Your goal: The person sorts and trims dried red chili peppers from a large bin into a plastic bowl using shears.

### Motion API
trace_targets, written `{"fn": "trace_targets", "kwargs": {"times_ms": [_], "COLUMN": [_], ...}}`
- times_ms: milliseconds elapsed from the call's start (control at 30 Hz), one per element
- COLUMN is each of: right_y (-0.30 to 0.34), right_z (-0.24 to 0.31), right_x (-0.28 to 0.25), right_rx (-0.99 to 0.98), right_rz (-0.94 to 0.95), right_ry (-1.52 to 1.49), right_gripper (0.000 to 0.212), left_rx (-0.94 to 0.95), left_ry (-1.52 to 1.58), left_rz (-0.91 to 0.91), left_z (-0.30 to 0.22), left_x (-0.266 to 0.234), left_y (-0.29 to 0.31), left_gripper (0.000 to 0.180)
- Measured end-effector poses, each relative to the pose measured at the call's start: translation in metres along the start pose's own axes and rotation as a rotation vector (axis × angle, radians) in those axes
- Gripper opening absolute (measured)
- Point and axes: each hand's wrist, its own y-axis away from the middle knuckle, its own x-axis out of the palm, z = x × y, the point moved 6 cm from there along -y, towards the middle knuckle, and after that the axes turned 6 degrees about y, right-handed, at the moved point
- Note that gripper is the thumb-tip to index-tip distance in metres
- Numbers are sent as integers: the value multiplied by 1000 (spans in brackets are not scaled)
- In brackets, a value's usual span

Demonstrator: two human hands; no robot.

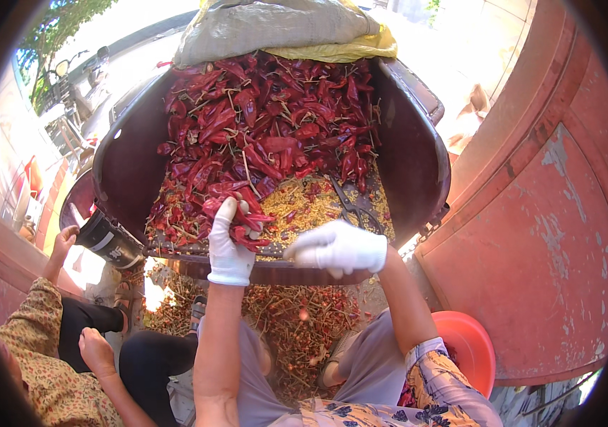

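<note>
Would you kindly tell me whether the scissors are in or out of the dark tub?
In: the scissors lie within the dark tub, on yellow seeds near the heap of red peppers.

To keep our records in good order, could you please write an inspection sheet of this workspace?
Surface: dark tub, its near part strewn with yellow seeds.
Job's things: chili heap, red with stems mixed in; black scissors lying on the seeds.
Clutter: dry stems on the ground below the tub.
Hands: left hand, white-gloved, holds several red chilies; right hand, white-gloved, is near the tub's front edge, fingers blurred, grip unclear.
Cables: nothing seen.
Surroundings: grey sack across the tub's far end; black bucket and co-worker's patterned sleeve at left; red basin and worn red panel at right.
</note>
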Motion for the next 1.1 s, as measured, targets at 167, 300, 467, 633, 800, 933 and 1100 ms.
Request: {"fn": "trace_targets", "kwargs": {"times_ms": [167, 300, 467, 633, 800, 933, 1100], "right_y": [-43, -87, -84, -62, -44, -37, -31], "right_z": [-64, -52, -58, -68, -67, -83, -72], "right_x": [-69, -65, -64, -62, -39, -46, -51], "right_rx": [-158, -132, -162, -290, -69, -118, -88], "right_rz": [-871, -893, -946, -972, -733, -923, -828], "right_ry": [461, 936, 791, 15, -667, -514, -577], "right_gripper": [14, 20, 16, 16, 12, 14, 12], "left_rx": [-74, -87, -55, -23, -34, -53, -47], "left_ry": [-120, -92, -231, -309, -349, -307, -351], "left_rz": [-99, -119, -117, -77, -28, -79, -90], "left_z": [37, 43, 43, 50, 55, 61, 61], "left_x": [19, 11, 11, 15, 20, 16, 10], "left_y": [4, -1, -4, -6, -6, -9, -12], "left_gripper": [14, 13, 15, 15, 19, 19, 27]}}
